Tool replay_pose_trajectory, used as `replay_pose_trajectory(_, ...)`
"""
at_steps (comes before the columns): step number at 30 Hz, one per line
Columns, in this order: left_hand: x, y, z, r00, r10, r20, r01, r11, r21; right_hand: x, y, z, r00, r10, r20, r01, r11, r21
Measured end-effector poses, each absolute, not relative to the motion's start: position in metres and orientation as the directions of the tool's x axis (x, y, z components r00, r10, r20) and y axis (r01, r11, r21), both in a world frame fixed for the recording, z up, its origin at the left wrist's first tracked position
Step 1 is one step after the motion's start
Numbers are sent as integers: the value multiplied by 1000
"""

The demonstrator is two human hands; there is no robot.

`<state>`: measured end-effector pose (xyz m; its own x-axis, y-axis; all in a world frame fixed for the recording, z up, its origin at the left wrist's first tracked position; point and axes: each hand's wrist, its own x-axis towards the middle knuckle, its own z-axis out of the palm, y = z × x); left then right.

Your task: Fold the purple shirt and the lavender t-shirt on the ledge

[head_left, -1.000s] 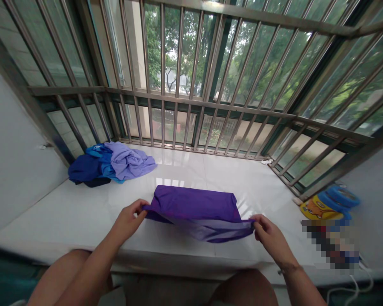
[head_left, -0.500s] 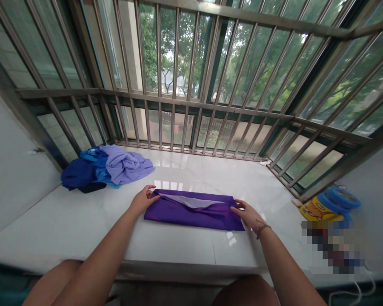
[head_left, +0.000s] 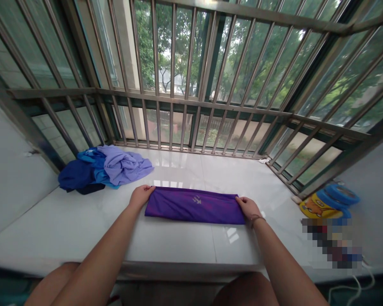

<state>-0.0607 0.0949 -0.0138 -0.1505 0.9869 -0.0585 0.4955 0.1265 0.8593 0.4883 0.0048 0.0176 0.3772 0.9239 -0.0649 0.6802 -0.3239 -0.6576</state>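
A purple garment [head_left: 194, 206] lies folded into a long flat strip on the white marble window ledge [head_left: 178, 242]. My left hand [head_left: 141, 196] rests on its left end, fingers curled over the far corner. At the right end my right hand [head_left: 248, 207] presses down on the cloth, with a thin band on that wrist. A small pale print shows on top of the fabric near its middle.
A heap of blue and lilac clothes [head_left: 104, 168] sits at the ledge's back left. Metal window bars [head_left: 191, 110] close off the far side. Blue and yellow items [head_left: 330, 199] lie at the right end, beside a blurred patch. My knees are below the ledge.
The near edge of the purple garment was lifted in both hands, carried away from me and laid down. The garment is now a narrower strip, with both hands flat at its ends.
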Motion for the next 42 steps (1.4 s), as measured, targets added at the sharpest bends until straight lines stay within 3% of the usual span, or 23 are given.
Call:
replay_pose_trajectory(10, -59, 102, -11, -198, 977, -79, 602, 185, 776, 482, 14, 14, 381, 924, -18, 822, -347, -451)
replay_pose_trajectory(15, -60, 97, -13, -109, 993, -39, 609, 98, 787, 475, 13, 13, 254, 965, 66, 880, -202, -430)
replay_pose_trajectory(22, -63, 94, -4, 37, 999, -27, 606, -1, 795, 485, 27, 20, 142, 990, 18, 898, -121, -422)
replay_pose_trajectory(33, -59, 110, 18, 95, 979, -183, 631, 83, 771, 485, 45, 48, 50, 994, -97, 904, -86, -420)
replay_pose_trajectory(42, -61, 113, 88, 155, 982, 109, 482, -171, 859, 492, 34, 127, -8, 996, 91, 894, 48, -446)
